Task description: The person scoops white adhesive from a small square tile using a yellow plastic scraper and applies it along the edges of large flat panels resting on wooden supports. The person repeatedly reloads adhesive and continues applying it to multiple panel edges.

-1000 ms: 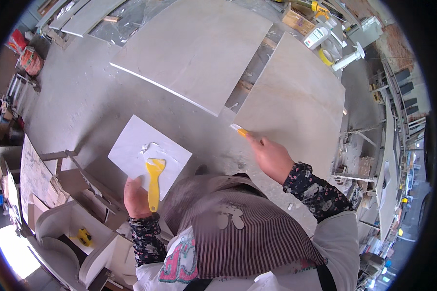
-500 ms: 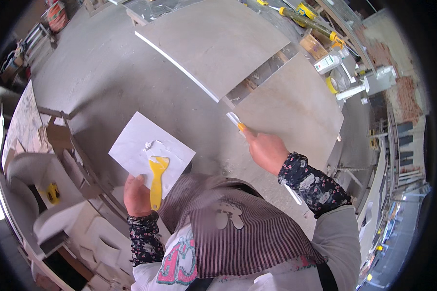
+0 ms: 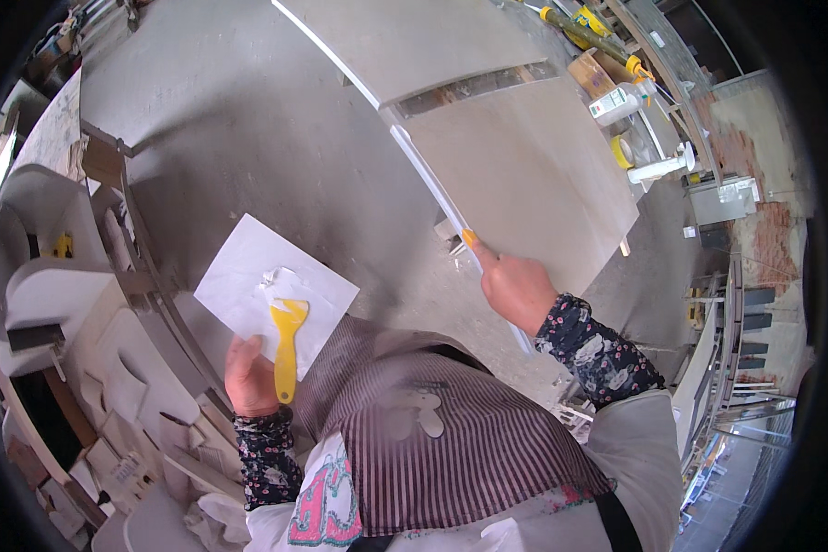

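Note:
My left hand (image 3: 251, 375) grips the lower corner of a flat white board (image 3: 235, 269), thumb on top. A dab of white paste (image 3: 281, 279) lies on the board, and below it rests a yellow plastic scraper (image 3: 286, 354), its blade smeared white. My right hand (image 3: 520, 287) is closed at the white front edge (image 3: 430, 177) of the near panel. Between its fingers shows the small orange-yellow end of a slim tool (image 3: 470, 238); the rest of that tool is hidden or blends with the white edge.
The near beige panel (image 3: 534, 156) lies beside a farther one (image 3: 414, 41), with a gap between. Bottles (image 3: 614, 106), a yellow tape roll (image 3: 623, 152) and a caulking gun (image 3: 580, 32) stand beyond at right. Pale curved pieces (image 3: 60, 294) crowd the left.
My right hand, with its tool, has come to the near panel's white edge; earlier the tool's white blade showed apart from it. The view has shifted, and the left hand still holds the board.

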Motion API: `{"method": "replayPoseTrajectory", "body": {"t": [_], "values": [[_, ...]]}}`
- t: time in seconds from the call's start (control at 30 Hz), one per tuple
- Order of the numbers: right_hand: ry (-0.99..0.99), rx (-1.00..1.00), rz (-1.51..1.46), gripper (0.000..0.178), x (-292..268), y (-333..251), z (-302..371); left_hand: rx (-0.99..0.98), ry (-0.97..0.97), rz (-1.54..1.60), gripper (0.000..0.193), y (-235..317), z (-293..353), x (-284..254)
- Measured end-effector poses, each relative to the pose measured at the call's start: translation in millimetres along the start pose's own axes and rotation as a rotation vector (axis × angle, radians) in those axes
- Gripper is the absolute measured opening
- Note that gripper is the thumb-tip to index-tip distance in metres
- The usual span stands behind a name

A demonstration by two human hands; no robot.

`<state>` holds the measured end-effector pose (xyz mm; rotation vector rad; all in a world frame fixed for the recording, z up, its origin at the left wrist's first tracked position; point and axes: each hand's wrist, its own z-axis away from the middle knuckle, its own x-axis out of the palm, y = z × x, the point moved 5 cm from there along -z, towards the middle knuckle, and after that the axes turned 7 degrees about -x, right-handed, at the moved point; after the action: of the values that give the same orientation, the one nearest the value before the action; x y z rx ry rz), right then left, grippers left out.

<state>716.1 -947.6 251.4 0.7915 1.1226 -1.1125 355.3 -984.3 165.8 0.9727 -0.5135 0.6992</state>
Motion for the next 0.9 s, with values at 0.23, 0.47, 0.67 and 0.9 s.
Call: {"method": "replayPoseTrajectory", "body": {"t": [0.23, 0.47, 0.67, 0.9], "values": [[0.047, -0.005, 0.040, 0.043, 18.5, 1.8, 60.9, -0.020, 0.009, 0.036, 0.047, -39.7, 39.3, -18.4], [0.046, 0.031, -0.001, 0.051, 29.6, -0.2, 119.4, -0.032, -0.007, 0.017, 0.044, -57.2, 55.8, -17.8], [-0.046, 0.085, 0.010, 0.053, 46.7, 0.0, 164.6, -0.060, -0.064, 0.006, 0.039, -59.2, 64.3, -9.3], [-0.013, 0.110, -0.025, 0.052, 62.8, 2.0, 202.3, -0.114, -0.114, -0.014, 0.036, -62.6, 73.8, -5.8]]}}
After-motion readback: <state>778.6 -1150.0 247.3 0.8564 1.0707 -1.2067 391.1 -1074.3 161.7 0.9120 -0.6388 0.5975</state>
